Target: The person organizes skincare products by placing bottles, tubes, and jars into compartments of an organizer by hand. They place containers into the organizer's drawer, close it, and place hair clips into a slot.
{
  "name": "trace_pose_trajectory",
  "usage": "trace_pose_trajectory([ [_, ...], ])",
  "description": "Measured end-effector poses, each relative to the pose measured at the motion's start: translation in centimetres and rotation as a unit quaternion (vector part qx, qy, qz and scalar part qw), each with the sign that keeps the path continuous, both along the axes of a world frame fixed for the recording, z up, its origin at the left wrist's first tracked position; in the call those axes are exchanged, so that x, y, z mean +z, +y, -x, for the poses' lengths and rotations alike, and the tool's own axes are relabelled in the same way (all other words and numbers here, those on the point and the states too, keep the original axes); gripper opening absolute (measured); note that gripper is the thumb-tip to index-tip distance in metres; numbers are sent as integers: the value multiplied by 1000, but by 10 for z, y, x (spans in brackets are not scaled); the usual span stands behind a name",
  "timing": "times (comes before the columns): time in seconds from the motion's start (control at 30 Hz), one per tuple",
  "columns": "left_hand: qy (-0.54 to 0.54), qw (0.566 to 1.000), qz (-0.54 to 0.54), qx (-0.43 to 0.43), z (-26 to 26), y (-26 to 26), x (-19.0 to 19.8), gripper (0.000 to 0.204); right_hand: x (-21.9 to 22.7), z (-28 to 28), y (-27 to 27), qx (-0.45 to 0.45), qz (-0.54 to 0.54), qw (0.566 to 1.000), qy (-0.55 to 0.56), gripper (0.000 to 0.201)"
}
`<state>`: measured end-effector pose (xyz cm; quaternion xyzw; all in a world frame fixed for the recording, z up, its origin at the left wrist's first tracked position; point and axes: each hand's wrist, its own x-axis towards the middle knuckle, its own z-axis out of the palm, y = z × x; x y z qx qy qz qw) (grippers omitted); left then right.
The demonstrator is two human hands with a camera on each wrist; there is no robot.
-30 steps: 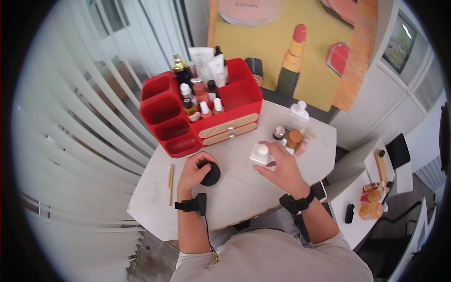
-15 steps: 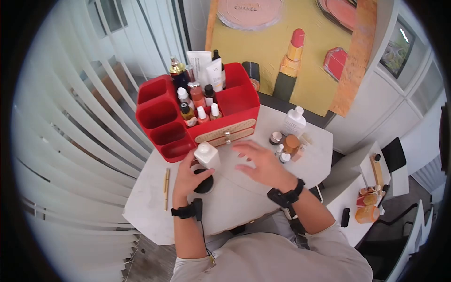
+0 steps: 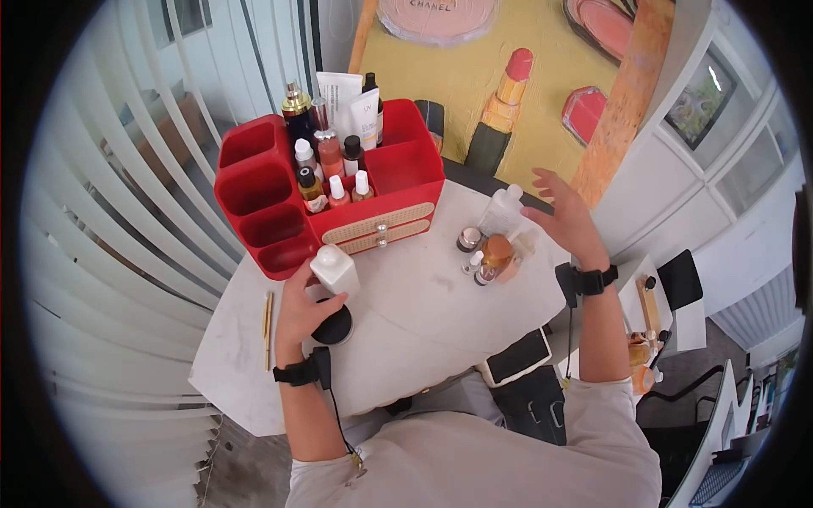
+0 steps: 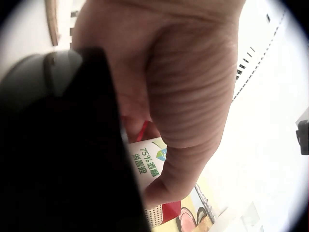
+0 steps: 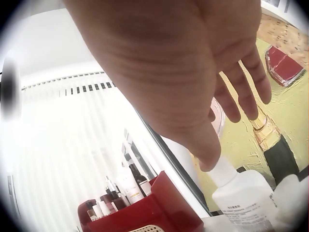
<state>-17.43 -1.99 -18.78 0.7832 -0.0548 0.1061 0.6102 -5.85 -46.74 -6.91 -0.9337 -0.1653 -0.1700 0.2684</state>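
My left hand (image 3: 303, 311) holds a white square bottle (image 3: 336, 271) between thumb and fingers, in front of the red organizer. In the left wrist view the bottle's label (image 4: 145, 166) shows green print reading 75% and a leaf mark. Close below that hand lies a round black-lidded jar (image 3: 335, 325) on the table. At the right, my right hand (image 3: 574, 224) is spread and holds nothing, just beside a white bottle (image 3: 500, 213) with printed text. The right wrist view has the thumb right at the cap of this bottle (image 5: 244, 198).
A red organizer (image 3: 326, 222) carries bottles and tubes at the back left. Beside the white bottle stand a small jar (image 3: 468, 240), an amber-lidded jar (image 3: 497, 250) and small bottles. Two gold sticks (image 3: 268, 326) lie left. A lipstick painting (image 3: 474, 76) leans behind.
The white square bottle has passed from my right hand to my left, which let go of the black-lidded jar. My right hand has moved right and forward to the other white bottle.
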Motion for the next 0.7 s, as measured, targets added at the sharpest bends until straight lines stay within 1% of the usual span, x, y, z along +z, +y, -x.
trace_pose_trajectory([
  [0.03, 3, 1000, -2, -2, 0, 1, -1, 66, -7, -3, 0, 11, -33, 999, 24, 69],
  [0.07, 16, 1000, 3, -1, 0, 1, 0, 66, -14, -7, 2, 8, -35, 999, 26, 69],
  [0.13, 28, 1000, 5, -3, 1, 0, 1, 65, -25, -18, 10, 27, -65, 992, 104, 66],
  [0.17, 34, 999, 2, 0, 1, 0, 3, 65, -30, -26, 11, 26, -67, 992, 102, 66],
  [0.23, 37, 999, -2, 5, 2, 0, 5, 65, -36, -43, 14, 12, 18, 993, 118, 61],
  [0.33, 28, 1000, 12, -2, 2, 0, 4, 64, -37, -61, 16, 34, 16, 994, 104, 56],
  [0.43, 19, 1000, -3, -11, 0, 0, 3, 64, -39, -67, 16, 37, 12, 996, 83, 59],
  [0.47, 20, 1000, -1, -11, 1, 0, 4, 64, -45, -65, 9, 35, 14, 996, 84, 59],
  [0.53, 21, 1000, 4, -4, 1, 0, 3, 63, -60, -55, -7, -9, 20, 998, -67, 60],
  [0.6, 18, 1000, 8, -3, 2, -1, 3, 64, -28, -11, -2, -107, 82, 988, 78, 59],
  [0.63, 16, 1000, 8, 6, 2, -1, 0, 64, -39, -5, -16, -79, 116, 987, 74, 53],
  [0.67, 10, 1000, -2, 8, 0, 0, -4, 64, -32, 15, -8, -79, 120, 985, 100, 42],
  [0.7, 4, 1000, -13, 10, 0, 0, -4, 64, -42, 18, -11, -73, 117, 986, 96, 42],
])
